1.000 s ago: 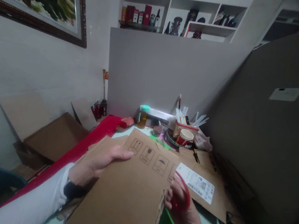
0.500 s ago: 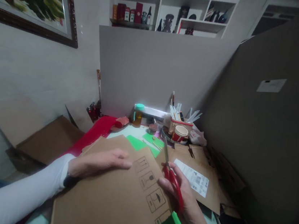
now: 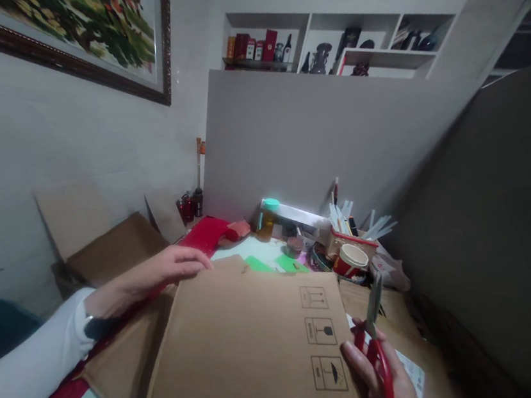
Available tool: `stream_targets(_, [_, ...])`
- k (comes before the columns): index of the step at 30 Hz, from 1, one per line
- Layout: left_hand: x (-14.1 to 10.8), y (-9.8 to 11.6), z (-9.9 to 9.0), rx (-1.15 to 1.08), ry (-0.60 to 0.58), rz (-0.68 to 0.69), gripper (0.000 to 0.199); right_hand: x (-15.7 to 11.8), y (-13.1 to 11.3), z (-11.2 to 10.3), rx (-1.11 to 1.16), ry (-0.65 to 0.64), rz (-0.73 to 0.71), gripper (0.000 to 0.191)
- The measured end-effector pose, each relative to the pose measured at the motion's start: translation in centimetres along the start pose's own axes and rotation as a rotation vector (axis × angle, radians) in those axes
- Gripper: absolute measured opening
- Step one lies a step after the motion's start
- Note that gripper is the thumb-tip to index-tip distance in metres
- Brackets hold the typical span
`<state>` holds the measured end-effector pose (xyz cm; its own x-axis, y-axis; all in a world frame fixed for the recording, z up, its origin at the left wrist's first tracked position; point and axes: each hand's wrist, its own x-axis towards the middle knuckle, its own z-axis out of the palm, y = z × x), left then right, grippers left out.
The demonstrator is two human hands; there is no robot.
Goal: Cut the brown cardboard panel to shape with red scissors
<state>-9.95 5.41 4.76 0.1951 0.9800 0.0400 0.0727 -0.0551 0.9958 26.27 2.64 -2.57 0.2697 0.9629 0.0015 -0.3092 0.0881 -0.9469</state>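
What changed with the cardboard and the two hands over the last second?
The cardboard sheet has been turned: its row of printed symbols, earlier along the far edge, now runs down its right side. The left hand has slid from on top of the sheet to its far-left corner. The right hand has kept its grip on the red scissors, blades now pointing up beside the sheet's right edge. The desk clutter behind looks unchanged.
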Motion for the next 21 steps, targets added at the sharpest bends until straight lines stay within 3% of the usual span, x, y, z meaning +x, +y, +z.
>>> stream_targets(6, [-0.3,-1.4,1.3,-0.444,0.114,0.01,0.028,0.7,0.7,-0.4,0.058,0.091,0.006,0.058])
stream_targets(9, [-0.8,-1.4,2.8,-0.497,0.084,-0.022,0.026,0.6,1.0,-0.3,0.06,0.118,-0.026,0.06])
stream_targets(12, [-1.5,-1.4,4.5,-0.533,-0.004,-0.117,0.039,0.5,1.1,-0.3,0.065,0.124,-0.038,0.063])
stream_targets(15, [-1.7,-1.3,5.3,-0.528,0.003,-0.142,0.051,0.5,1.2,-0.3,0.043,0.112,-0.047,0.058])
stream_targets(18, [-1.3,-0.9,4.5,-0.529,0.023,-0.121,0.053,0.3,1.2,0.1,0.069,0.035,-0.002,0.058])
stream_targets(21, [-0.9,-0.3,2.8,-0.66,0.093,-0.206,0.043,-0.4,1.3,1.1,0.125,-0.159,0.094,0.058])
